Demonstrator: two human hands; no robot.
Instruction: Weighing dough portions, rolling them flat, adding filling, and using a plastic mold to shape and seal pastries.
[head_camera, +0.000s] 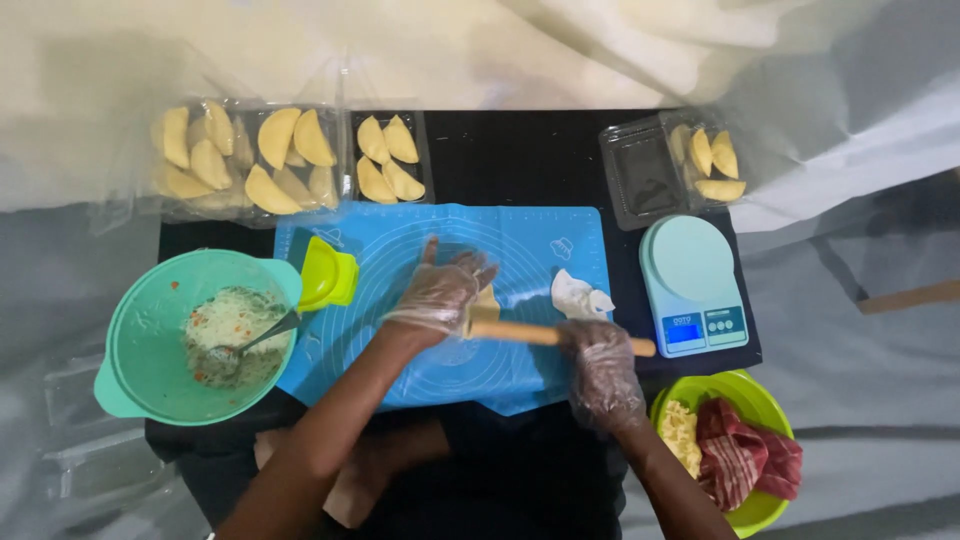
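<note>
Rolling pin (545, 335) lies nearly level across the blue mat (520, 240), its long axis running left to right, over a dough piece (487, 297). Left hand (440, 295) presses flat on its left end; right hand (600, 365) is closed around its right end.

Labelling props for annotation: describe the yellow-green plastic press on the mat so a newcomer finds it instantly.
Start at the blue silicone baking mat in the middle of the black table. At its left edge, beside the rim of the teal plastic bowl of filling, sits the yellow-green hinged plastic press. It is the only yellow-green item on the mat; the lime bowl sits at the far right.
</note>
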